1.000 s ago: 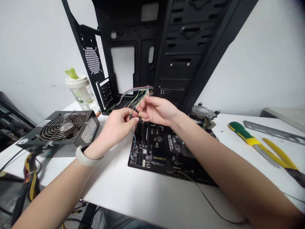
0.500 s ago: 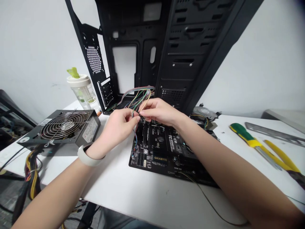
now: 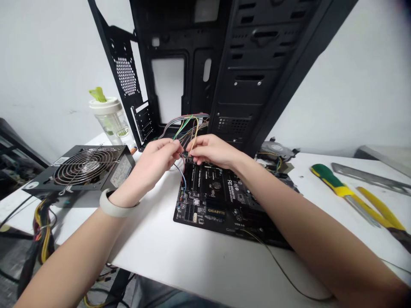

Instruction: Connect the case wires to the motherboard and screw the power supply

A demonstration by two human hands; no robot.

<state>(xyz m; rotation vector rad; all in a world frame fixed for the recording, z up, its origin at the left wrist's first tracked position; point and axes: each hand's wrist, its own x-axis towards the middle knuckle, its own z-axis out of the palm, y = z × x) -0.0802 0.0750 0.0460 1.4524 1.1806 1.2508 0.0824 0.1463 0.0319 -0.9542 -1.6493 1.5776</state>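
Observation:
Above the rear left corner of a black motherboard (image 3: 215,186), my two hands are close together but apart. My left hand (image 3: 162,156) pinches thin green wires (image 3: 183,127) near its fingertips. My right hand (image 3: 212,149) is closed on a thin yellow wire (image 3: 196,128); the wire's end is hidden by the fingers. A bundle of coloured wires (image 3: 175,120) runs behind both hands toward the case. Red and blue wires (image 3: 182,173) reach down to the board's left edge.
An upright black computer case (image 3: 221,64) stands behind the board. At the left are a power supply (image 3: 91,169) and a lidded cup (image 3: 112,122). A green and yellow screwdriver (image 3: 330,179), yellow-handled pliers (image 3: 382,207) and a metal plate (image 3: 369,175) lie right.
My left hand has drawn slightly left and up, away from my right hand, and the green wires are pulled straighter. My right hand has barely moved.

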